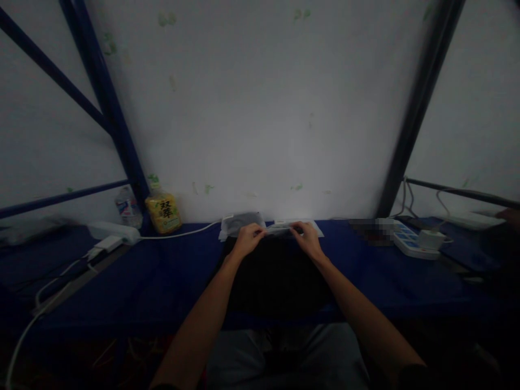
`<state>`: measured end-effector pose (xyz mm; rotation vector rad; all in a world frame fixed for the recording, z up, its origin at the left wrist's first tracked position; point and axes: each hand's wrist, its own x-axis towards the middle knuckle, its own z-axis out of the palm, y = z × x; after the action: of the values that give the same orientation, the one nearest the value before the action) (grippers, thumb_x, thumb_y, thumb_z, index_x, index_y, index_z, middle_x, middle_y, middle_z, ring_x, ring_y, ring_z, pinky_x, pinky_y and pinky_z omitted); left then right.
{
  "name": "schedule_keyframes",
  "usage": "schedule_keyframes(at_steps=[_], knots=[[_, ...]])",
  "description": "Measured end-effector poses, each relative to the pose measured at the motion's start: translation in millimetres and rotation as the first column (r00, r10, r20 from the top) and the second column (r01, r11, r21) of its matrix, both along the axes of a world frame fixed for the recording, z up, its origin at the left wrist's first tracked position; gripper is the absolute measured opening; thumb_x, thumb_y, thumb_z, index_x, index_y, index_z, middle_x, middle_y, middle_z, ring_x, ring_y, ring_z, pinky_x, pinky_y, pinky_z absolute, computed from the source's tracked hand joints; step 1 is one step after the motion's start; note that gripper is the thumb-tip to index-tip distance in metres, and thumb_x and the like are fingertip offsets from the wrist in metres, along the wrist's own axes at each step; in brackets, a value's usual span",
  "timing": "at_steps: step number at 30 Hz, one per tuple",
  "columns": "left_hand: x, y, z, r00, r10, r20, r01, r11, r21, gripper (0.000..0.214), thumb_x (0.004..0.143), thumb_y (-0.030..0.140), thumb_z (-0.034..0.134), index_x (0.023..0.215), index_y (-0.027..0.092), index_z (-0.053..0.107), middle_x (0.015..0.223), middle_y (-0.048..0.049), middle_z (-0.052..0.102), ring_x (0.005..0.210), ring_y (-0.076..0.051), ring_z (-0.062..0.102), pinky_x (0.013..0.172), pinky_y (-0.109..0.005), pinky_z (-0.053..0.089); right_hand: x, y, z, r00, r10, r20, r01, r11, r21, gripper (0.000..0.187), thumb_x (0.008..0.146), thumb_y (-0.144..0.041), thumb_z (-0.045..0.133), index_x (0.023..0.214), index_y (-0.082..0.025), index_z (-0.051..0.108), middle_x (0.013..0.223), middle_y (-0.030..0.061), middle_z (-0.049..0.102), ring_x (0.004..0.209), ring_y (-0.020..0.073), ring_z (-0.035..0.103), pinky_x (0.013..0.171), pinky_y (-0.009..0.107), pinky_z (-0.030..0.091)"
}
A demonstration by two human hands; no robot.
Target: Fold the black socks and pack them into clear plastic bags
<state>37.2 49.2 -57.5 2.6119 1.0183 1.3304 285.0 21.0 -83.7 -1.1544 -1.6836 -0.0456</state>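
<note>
A piece of black fabric (280, 276) lies flat on the blue table (170, 276) in front of me. At its far edge, my left hand (249, 238) pinches one end of a clear plastic bag (278, 231) between thumb and fingers. The other end of that thin, shiny plastic is pinched in my right hand (306, 237), so it stretches between both hands. Dimness hides how far the bag reaches over the fabric. Just behind my left hand rests a plastic-wrapped dark packet (239, 219).
At the back left stand a yellow package (163, 212) and a clear bottle (128, 208). White power strips lie at the left (116, 232) and right (412, 241), with cables trailing. Blue metal posts (108, 108) frame the table before a pale wall (264, 108).
</note>
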Motion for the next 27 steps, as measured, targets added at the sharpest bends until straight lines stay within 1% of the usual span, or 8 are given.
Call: schedule_keyframes(at_steps=[3, 7, 10, 13, 17, 22, 24, 27], knots=[[0, 1, -1.9, 1.000, -0.019, -0.008, 0.019, 0.999, -0.026, 0.018, 0.088, 0.031, 0.059, 0.081, 0.018, 0.069, 0.081, -0.0021, 0.067, 0.076, -0.016, 0.062, 0.067, -0.025, 0.047, -2, 2, -2.1, 1.000, 0.025, 0.003, -0.024, 0.998, -0.065, 0.017, 0.086, -0.031, 0.054, 0.096, -0.021, 0.063, 0.089, 0.0047, 0.067, 0.091, 0.0216, 0.057, 0.083, 0.036, 0.045], [-1, 0, -1.8, 1.000, -0.014, -0.024, 0.013, 0.999, -0.040, 0.018, 0.087, 0.031, 0.058, 0.080, 0.017, 0.068, 0.080, -0.0017, 0.066, 0.075, -0.016, 0.061, 0.068, -0.026, 0.046, -3, 2, -4.3, 0.995, 0.042, 0.091, -0.031, 0.992, -0.121, 0.029, 0.086, -0.029, 0.056, 0.114, -0.021, 0.058, 0.086, 0.0031, 0.068, 0.094, 0.0218, 0.056, 0.083, 0.034, 0.044], [-3, 0, -0.5, 0.999, -0.010, -0.047, 0.009, 0.999, -0.035, 0.019, 0.087, 0.032, 0.058, 0.080, 0.017, 0.067, 0.080, -0.0018, 0.066, 0.075, -0.016, 0.061, 0.070, -0.027, 0.046, -2, 1, -4.9, 0.981, 0.050, 0.189, -0.023, 0.990, -0.139, 0.020, 0.089, -0.027, 0.053, 0.106, -0.022, 0.062, 0.088, 0.0034, 0.068, 0.092, 0.0206, 0.056, 0.081, 0.031, 0.044], [-4, 0, 1.1, 0.999, -0.004, -0.049, 0.003, 1.000, -0.025, 0.021, 0.089, 0.033, 0.056, 0.081, 0.017, 0.067, 0.081, -0.0025, 0.067, 0.076, -0.017, 0.062, 0.071, -0.027, 0.046, 0, -2, -2.6, 0.970, 0.030, 0.240, -0.006, 0.995, -0.099, 0.018, 0.092, -0.027, 0.051, 0.101, -0.021, 0.065, 0.090, 0.0044, 0.069, 0.089, 0.0195, 0.057, 0.079, 0.030, 0.043], [-4, -3, 4.1, 0.999, -0.005, -0.050, 0.006, 1.000, 0.013, 0.020, 0.090, 0.033, 0.055, 0.083, 0.017, 0.067, 0.082, -0.0024, 0.066, 0.076, -0.016, 0.061, 0.070, -0.027, 0.047, -1, -11, 7.1, 0.922, -0.119, 0.367, 0.112, 0.993, 0.040, 0.020, 0.093, -0.031, 0.051, 0.099, -0.023, 0.068, 0.088, 0.0066, 0.069, 0.091, 0.0229, 0.053, 0.080, 0.034, 0.038], [-5, -6, 8.4, 0.998, -0.006, -0.063, 0.009, 0.999, 0.046, 0.021, 0.091, 0.032, 0.054, 0.082, 0.017, 0.067, 0.082, -0.0030, 0.065, 0.077, -0.016, 0.061, 0.068, -0.026, 0.047, 4, -23, 19.1, 0.821, -0.354, 0.448, 0.297, 0.935, 0.193, 0.023, 0.093, -0.034, 0.050, 0.095, -0.026, 0.071, 0.094, 0.0096, 0.064, 0.092, 0.0260, 0.045, 0.076, 0.037, 0.032], [-10, -5, 8.6, 0.999, 0.017, -0.051, -0.014, 0.999, 0.052, 0.021, 0.091, 0.031, 0.054, 0.082, 0.017, 0.067, 0.082, -0.0032, 0.065, 0.077, -0.016, 0.060, 0.069, -0.026, 0.047, 12, -23, 18.7, 0.804, -0.378, 0.459, 0.326, 0.926, 0.191, 0.024, 0.093, -0.034, 0.050, 0.094, -0.025, 0.072, 0.096, 0.0104, 0.061, 0.090, 0.0256, 0.044, 0.074, 0.037, 0.031], [-17, -3, 7.0, 0.999, 0.021, -0.047, -0.020, 0.999, 0.036, 0.017, 0.090, 0.029, 0.056, 0.084, 0.017, 0.067, 0.083, -0.0032, 0.066, 0.078, -0.016, 0.061, 0.070, -0.027, 0.047, 25, -18, 12.7, 0.820, -0.360, 0.444, 0.323, 0.933, 0.160, 0.025, 0.093, -0.035, 0.050, 0.095, -0.025, 0.072, 0.096, 0.0104, 0.059, 0.091, 0.0256, 0.044, 0.074, 0.037, 0.032]])
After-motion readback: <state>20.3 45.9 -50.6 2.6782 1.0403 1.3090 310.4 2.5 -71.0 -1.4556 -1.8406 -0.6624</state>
